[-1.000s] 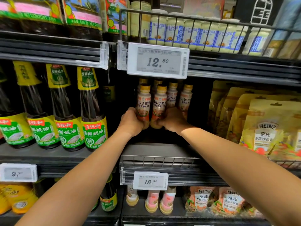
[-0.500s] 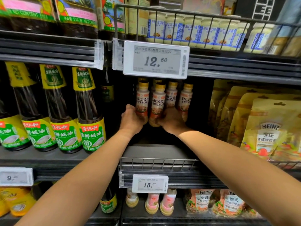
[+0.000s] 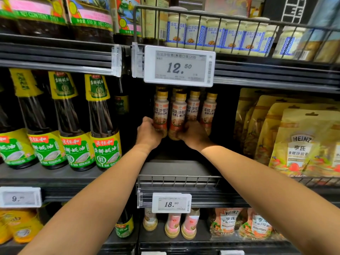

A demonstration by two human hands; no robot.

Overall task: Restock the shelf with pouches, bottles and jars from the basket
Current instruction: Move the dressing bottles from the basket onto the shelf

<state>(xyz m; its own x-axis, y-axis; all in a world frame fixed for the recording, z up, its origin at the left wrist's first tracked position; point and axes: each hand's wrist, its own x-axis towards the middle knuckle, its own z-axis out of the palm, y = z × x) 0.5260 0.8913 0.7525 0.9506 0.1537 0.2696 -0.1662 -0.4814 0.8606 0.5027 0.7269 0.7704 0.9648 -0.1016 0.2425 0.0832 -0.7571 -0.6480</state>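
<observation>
view: head camera, aimed forward and down along two bare forearms into the shelving.
left hand: the left hand [image 3: 149,134] is seen from the back, reached into the middle bay. its fingers are curled round the lower part of the left front bottle [image 3: 161,111], with the thumb laid on the bottle's left side.
right hand: the right hand [image 3: 193,134] is reached in just beside it. its fingers are clamped round the base of the right front bottle [image 3: 178,115].
held bottles: both are small, pale, yellow-capped and upright, touching side by side. whether their bases rest on the shelf [image 3: 176,168] cannot be told.
back row: the back bottles [image 3: 193,107], of the same kind, are stood just behind and to the right.
shelf front: a low wire rail [image 3: 176,179] is fixed along the edge, with dark shelf seen between it and the bottles.
price tags: a 12.50 tag [image 3: 179,66] is clipped above the bay and an 18.90 tag [image 3: 171,203] below it.
left bay: tall dark sauce bottles [image 3: 103,122] with green and yellow labels are lined up.
right bay: yellow heinz pouches [image 3: 301,140] are stood in rows.
top shelf: pale jars [image 3: 213,34] with blue labels are kept behind a wire guard.
bottom shelf: pink-labelled bottles [image 3: 173,225] and orange pouches [image 3: 226,221] are seen.
</observation>
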